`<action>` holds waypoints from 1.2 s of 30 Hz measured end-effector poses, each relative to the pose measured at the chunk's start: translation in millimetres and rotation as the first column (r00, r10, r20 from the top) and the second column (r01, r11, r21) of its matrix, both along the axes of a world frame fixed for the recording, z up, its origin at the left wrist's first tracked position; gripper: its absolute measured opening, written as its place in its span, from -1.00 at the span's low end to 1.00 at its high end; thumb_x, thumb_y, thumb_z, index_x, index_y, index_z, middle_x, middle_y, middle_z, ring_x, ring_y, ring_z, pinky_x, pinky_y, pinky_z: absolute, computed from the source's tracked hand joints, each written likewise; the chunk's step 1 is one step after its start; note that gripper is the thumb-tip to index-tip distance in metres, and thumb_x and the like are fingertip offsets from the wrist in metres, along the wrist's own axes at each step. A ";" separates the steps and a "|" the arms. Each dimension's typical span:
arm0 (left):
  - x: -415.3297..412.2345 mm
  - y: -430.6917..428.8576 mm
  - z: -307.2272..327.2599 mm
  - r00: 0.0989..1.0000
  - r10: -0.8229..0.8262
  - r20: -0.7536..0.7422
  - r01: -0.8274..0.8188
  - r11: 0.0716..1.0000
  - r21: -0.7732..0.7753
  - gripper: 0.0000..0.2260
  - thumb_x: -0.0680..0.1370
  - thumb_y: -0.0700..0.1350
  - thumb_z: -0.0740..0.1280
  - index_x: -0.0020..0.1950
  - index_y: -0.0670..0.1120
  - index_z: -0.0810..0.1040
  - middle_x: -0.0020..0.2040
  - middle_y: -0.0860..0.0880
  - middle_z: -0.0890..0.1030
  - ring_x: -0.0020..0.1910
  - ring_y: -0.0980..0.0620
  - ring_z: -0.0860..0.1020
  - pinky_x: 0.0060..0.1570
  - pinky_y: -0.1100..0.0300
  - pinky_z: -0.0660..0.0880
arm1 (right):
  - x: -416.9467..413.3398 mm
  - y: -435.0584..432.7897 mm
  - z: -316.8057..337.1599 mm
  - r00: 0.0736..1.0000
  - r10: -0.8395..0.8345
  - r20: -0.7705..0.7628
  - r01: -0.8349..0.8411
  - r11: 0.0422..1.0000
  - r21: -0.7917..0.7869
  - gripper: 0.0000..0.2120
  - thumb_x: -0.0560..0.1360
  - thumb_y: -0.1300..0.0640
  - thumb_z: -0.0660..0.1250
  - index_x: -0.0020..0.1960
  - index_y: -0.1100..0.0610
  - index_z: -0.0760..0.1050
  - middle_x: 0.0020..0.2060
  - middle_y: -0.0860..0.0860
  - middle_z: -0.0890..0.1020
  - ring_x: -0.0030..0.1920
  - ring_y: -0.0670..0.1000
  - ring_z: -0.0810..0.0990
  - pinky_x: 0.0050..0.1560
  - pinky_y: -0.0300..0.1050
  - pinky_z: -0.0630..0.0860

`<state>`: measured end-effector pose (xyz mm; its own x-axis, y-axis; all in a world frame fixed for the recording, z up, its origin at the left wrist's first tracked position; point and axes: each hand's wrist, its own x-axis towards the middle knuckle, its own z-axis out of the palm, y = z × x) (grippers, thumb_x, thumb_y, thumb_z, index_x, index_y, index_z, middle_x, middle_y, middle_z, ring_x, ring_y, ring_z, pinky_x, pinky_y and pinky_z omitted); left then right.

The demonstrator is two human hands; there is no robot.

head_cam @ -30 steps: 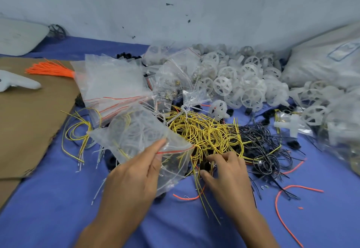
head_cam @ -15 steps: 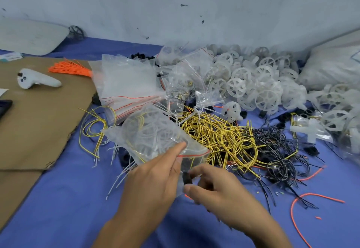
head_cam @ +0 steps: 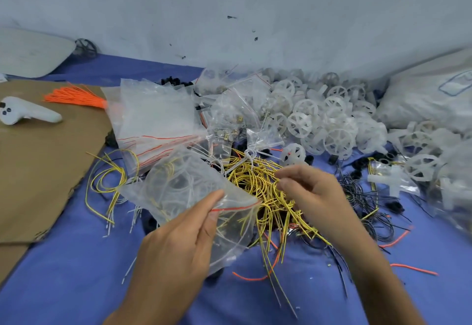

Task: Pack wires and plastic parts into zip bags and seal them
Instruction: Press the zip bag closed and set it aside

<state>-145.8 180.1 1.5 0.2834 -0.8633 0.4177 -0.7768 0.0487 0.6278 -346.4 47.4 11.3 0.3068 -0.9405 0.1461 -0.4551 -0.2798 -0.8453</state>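
Note:
My left hand (head_cam: 178,243) pinches the red-striped mouth of a clear zip bag (head_cam: 189,189) that holds yellow wire and white plastic pieces. My right hand (head_cam: 311,191) hovers over the tangled pile of yellow wires (head_cam: 258,184), its fingers curled and pinched among the top strands. Black wires (head_cam: 362,197) lie tangled to the right of the pile. A heap of white plastic wheels (head_cam: 321,120) fills the back, and a white cross-shaped part (head_cam: 390,181) lies at the right. A stack of empty zip bags (head_cam: 155,120) lies behind the held bag.
Brown cardboard (head_cam: 38,166) covers the left, with a white controller (head_cam: 23,113) and an orange wire bundle (head_cam: 74,97) on it. Loose orange wires (head_cam: 408,268) and a yellow loop (head_cam: 112,176) lie on the blue cloth (head_cam: 63,273). A big white sack (head_cam: 429,97) sits back right.
My right hand has moved from beside the bag's mouth up to the top of the yellow wire pile. The small dark piece it pinched is no longer visible. My left hand still holds the bag.

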 end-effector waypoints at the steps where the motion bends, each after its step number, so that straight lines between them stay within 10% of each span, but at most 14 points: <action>1: -0.7 0.0 -0.3 1.000 0.003 0.001 -0.003 1.000 -0.002 -0.64 0.56 0.10 0.14 0.26 0.15 0.60 -0.22 0.07 0.66 -0.12 0.02 0.49 -0.41 0.25 0.37 | -5.5 -23.1 -1.4 0.988 -0.106 -0.111 0.099 0.993 -0.069 -0.85 0.55 0.12 0.33 0.03 -0.08 0.62 -0.10 -0.06 0.68 -0.16 -0.10 0.60 -0.12 -0.09 0.55; 5: -2.7 0.5 -3.9 1.000 0.025 0.004 -0.025 1.000 -0.004 -0.69 0.57 0.08 0.20 0.25 0.19 0.60 -0.18 0.11 0.68 -0.07 0.02 0.49 -0.38 0.22 0.41 | -14.6 -103.5 -17.2 0.838 -0.137 -0.528 0.160 0.987 -0.002 -0.69 0.60 0.06 0.21 0.32 -0.03 0.52 0.28 0.10 0.54 -0.02 0.09 0.55 0.02 -0.01 0.52; 8: -3.1 0.8 -4.2 0.999 0.035 0.006 -0.035 0.999 0.012 -0.65 0.55 0.11 0.15 0.24 0.19 0.61 -0.25 0.08 0.65 -0.12 0.03 0.49 -0.40 0.24 0.43 | -14.4 -123.1 -27.9 0.839 -0.106 -0.533 0.168 0.983 0.070 -0.64 0.61 0.08 0.16 0.38 0.00 0.49 0.29 0.13 0.56 -0.05 0.09 0.58 0.01 -0.04 0.54; 13: -4.8 1.4 -3.5 0.999 0.030 0.019 -0.031 0.999 0.025 -0.70 0.54 0.08 0.23 0.23 0.19 0.61 -0.26 0.08 0.65 -0.12 0.06 0.50 -0.35 0.33 0.38 | -34.7 -103.2 -19.8 0.938 -0.226 -0.264 0.212 0.974 -0.080 -0.70 0.63 0.12 0.17 0.26 -0.10 0.55 0.01 -0.01 0.66 -0.59 -0.13 0.34 -0.50 -0.25 0.31; 20: -8.6 -0.9 -2.5 1.000 -0.013 0.014 0.012 0.998 0.055 -0.66 0.55 0.14 0.16 0.28 0.19 0.56 -0.22 0.09 0.63 -0.16 0.05 0.51 -0.36 0.33 0.32 | -64.7 -4.2 11.9 0.893 -0.054 0.448 -0.008 0.991 0.136 -0.77 0.56 0.28 0.25 0.04 0.10 0.67 0.01 0.08 0.68 -0.14 0.06 0.65 -0.34 -0.15 0.55; 26: -14.0 2.8 -5.2 0.999 -0.027 0.037 0.024 0.996 0.086 -0.70 0.57 0.09 0.25 0.30 0.17 0.55 -0.01 0.17 0.68 0.02 0.13 0.51 -0.16 0.28 0.40 | -48.2 65.0 -12.6 0.868 0.105 0.486 -0.320 0.866 0.384 -0.80 0.39 0.15 0.42 -0.05 0.23 0.68 -0.31 0.26 0.61 -0.32 0.13 0.59 -0.40 -0.05 0.53; 36: -11.2 5.7 1.5 0.987 -0.083 0.135 0.073 0.994 0.083 -0.68 0.60 0.06 0.12 0.33 0.19 0.43 0.02 0.15 0.67 -0.11 0.06 0.66 -0.35 0.11 0.59 | 87.8 72.7 -45.6 0.762 0.125 0.636 -0.484 0.763 0.429 -0.64 0.58 0.36 0.14 0.31 0.14 0.48 0.16 0.24 0.63 0.18 0.06 0.59 0.24 0.01 0.47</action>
<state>-157.0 185.8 3.1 0.1580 -0.9116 0.3795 -0.8521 0.0682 0.5188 -258.6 120.0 -34.3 0.6256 -0.7716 -0.1148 0.1533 0.2659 -0.9517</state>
